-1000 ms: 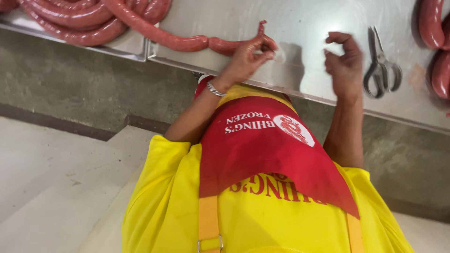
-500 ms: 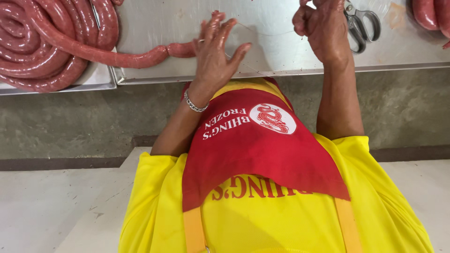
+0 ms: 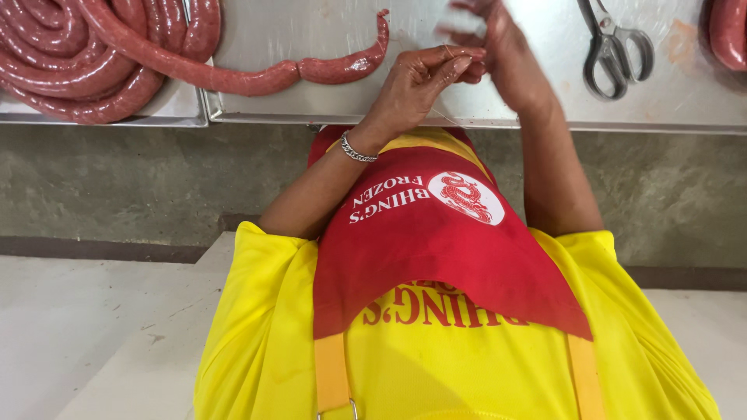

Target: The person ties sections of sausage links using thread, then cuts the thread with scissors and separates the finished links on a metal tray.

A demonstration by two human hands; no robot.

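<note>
Left hand [image 3: 416,85] sits over the front edge of the steel table [image 3: 311,109], thumb & forefinger pressed together on a thin pale thread [image 3: 449,51] (barely visible, hard to trace its run). Right hand [image 3: 498,54] is just beside it, touching at the fingertips, blurred; can't tell how its fingers are set. Long red sausage rope [image 3: 233,76] lies on the table to the left of both hands, its tied-off end [image 3: 381,23] curling up near the left hand, not touching it. The rest of it coils in a heap [image 3: 78,54] at far left. Scissors [image 3: 611,47] lie w/ blades shut to the right of the right hand. More sausage [image 3: 727,31] at the far right edge.
</note>
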